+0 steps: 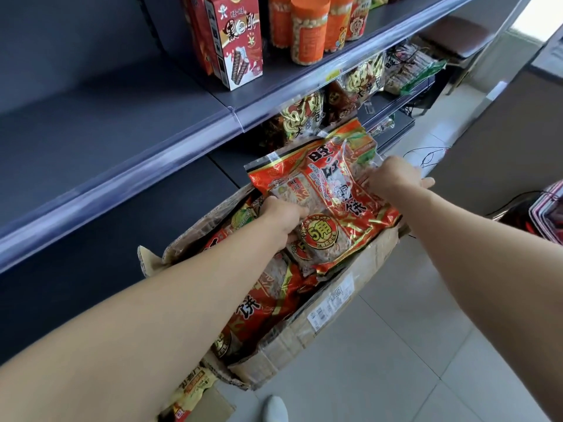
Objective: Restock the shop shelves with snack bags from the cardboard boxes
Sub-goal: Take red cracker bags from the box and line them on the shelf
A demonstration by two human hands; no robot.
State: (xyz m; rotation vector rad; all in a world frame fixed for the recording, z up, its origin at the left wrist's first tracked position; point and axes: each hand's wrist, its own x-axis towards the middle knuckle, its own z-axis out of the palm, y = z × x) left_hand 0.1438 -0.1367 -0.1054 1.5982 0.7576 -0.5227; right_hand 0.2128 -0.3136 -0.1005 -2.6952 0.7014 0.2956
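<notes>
A large red and gold snack bag (pixel 329 190) is lifted above an open cardboard box (pixel 323 315) on the floor. My left hand (pixel 283 217) grips the bag's lower left edge. My right hand (pixel 396 178) holds its right side. More red snack bags (pixel 262 303) lie packed in the box below. The dark lower shelf (pixel 100 248) stands bare just left of the box, and similar bags (pixel 301 117) sit further along that shelf.
The shelf above carries a red biscuit carton (pixel 236 41) and orange jars (pixel 307 28). A second box with a yellow bag (pixel 189 397) sits at the bottom. My shoe (pixel 275 408) is on the pale tiled floor, and a red basket (pixel 545 214) stands at the right.
</notes>
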